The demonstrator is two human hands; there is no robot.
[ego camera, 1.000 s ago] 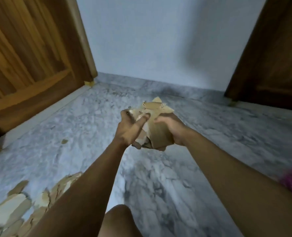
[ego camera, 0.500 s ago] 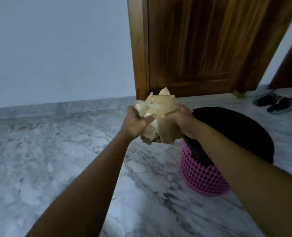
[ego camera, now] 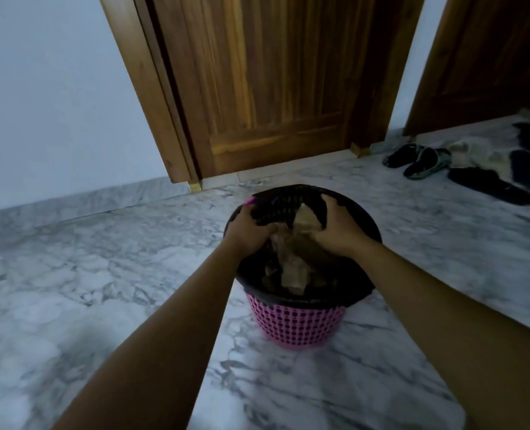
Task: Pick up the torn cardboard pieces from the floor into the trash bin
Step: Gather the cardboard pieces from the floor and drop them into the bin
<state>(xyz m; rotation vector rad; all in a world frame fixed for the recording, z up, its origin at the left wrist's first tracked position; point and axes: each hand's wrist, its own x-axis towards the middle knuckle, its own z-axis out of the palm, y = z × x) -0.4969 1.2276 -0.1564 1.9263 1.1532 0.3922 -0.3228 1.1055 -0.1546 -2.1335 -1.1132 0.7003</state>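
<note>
A pink perforated trash bin [ego camera: 294,324] with a black liner stands on the marble floor in the middle of the view. Both my hands reach into its mouth. My left hand [ego camera: 248,231] and my right hand [ego camera: 339,228] grip a bundle of torn brown cardboard pieces [ego camera: 301,243] between them, just inside the rim. More brown pieces lie lower in the bin. My fingertips are hidden by the cardboard and the liner.
A wooden door [ego camera: 267,85] stands right behind the bin, and a second one [ego camera: 487,57] at the far right. Dark sandals [ego camera: 418,159] and dark clothes [ego camera: 511,175] lie on the floor at the right. Marble floor [ego camera: 87,274] spreads to the left.
My view has swung right from the floor pieces to the bin. Both hands have carried the cardboard bundle over and lowered it into the bin's mouth.
</note>
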